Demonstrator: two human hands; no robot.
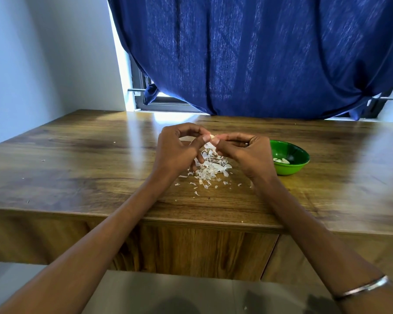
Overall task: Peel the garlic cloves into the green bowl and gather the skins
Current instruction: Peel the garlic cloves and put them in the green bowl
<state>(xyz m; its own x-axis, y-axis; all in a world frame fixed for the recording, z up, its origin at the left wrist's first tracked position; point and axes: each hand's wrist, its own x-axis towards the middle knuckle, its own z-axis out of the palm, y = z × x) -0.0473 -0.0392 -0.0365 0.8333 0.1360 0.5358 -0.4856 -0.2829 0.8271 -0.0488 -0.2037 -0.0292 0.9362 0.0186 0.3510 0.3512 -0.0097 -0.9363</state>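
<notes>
The left hand (179, 147) and the right hand (243, 150) are meeting above the middle of the desk (77, 155), both pinching one garlic clove (212, 137) between thumb and fingertips; the clove is showing only as a small pale sliver between them, so how much skin is clinging to it cannot be told; a shred of skin seems to be hanging from it toward the pile below.

The skins (210, 171) are lying in a loose heap directly under the hands, nearer the front edge than the back, with stray flakes trailing out toward the front edge; the green bowl (289, 158) is sitting just beside the right hand, toward the right edge of the desk, and is holding a few peeled cloves (281, 160).

Several things look likely to go wrong from here; the clove is small and probably slick, so a hard tug on the skin could be popping it out of the pinch and onto the desk or over the front edge; the skins look feather-light, so a draught from the window behind the blue curtain (247, 53), or a sweep of a forearm, could be scattering the heap and making the gathering harder; the right hand, working so near the bowl, could be knocking its rim and tipping the cloves out; loose flakes could also be drifting into the bowl.
</notes>
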